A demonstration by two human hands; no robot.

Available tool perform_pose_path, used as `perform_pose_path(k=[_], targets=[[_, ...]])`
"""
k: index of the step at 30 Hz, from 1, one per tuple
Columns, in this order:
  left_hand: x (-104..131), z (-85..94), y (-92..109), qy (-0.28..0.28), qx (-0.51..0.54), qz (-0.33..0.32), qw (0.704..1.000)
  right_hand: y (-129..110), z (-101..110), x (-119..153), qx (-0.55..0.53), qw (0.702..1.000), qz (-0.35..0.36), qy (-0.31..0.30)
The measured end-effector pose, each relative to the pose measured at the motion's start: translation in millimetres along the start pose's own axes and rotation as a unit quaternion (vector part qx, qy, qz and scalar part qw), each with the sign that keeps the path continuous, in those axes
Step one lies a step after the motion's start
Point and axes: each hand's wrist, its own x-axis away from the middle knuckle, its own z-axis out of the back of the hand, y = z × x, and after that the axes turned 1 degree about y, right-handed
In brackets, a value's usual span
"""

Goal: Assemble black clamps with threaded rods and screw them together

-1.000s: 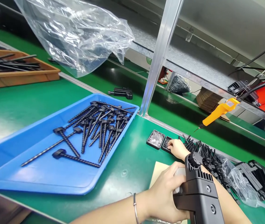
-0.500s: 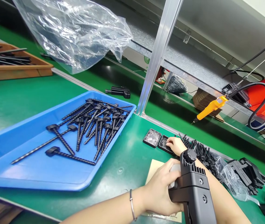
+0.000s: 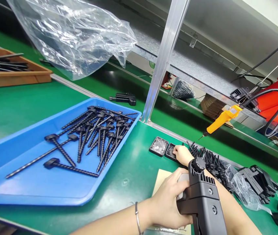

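My left hand (image 3: 169, 200), with a bracelet at the wrist, is wrapped round a black bracket-like assembly (image 3: 207, 202) topped by a ridged knob. Beyond it, my right hand (image 3: 182, 154) reaches into a small black tray of dark small parts (image 3: 170, 150). Its fingers are pinched together at the tray; whatever they hold is too small to make out. The assembly covers part of my right forearm. Beside that tray sits another one with shiny silver parts (image 3: 158, 146). A tan board (image 3: 160, 179) lies beneath my left hand.
A blue tray (image 3: 87, 197) holds black threaded rods. A metal post (image 3: 162, 62) rises behind it. A yellow electric screwdriver (image 3: 220, 122) hangs at the right, above piled black parts (image 3: 214, 163). Clear plastic (image 3: 80, 36) hangs upper left, near a brown bin (image 3: 19, 77).
The view has shifted slightly. My right hand stays at the dark-parts tray with its fingers still low in it, and my left hand keeps its hold on the black assembly.
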Motion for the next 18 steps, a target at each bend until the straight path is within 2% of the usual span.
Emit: perform_pose_path(k=[6,8,10,13,16,18], targets=[[0.7,0.5,-0.2,-0.004,-0.008,0.009,1.0,9.9,1.3,-1.8,-0.103,0.993,-0.014,0.052],[1.1,0.5,-0.7,-0.003,-0.009,0.011,1.0,12.9,10.0,0.1,-0.157,0.985,-0.004,0.079],[1.4,0.2,-1.0,-0.004,-0.008,0.013,1.0,13.9,27.4,10.7,-0.217,0.97,0.024,0.108],[0.7,0.2,-0.9,-0.002,-0.015,0.01,1.0,11.2,67.5,50.1,-0.302,0.935,0.088,0.161],[-1.2,1.2,1.2,0.0,-0.025,0.007,1.0,2.2,108.6,108.5,-0.356,0.901,0.136,0.206],[-2.3,2.4,3.6,-0.004,-0.021,0.006,1.0,-7.6,125.9,145.2,-0.367,0.885,0.182,0.221]])
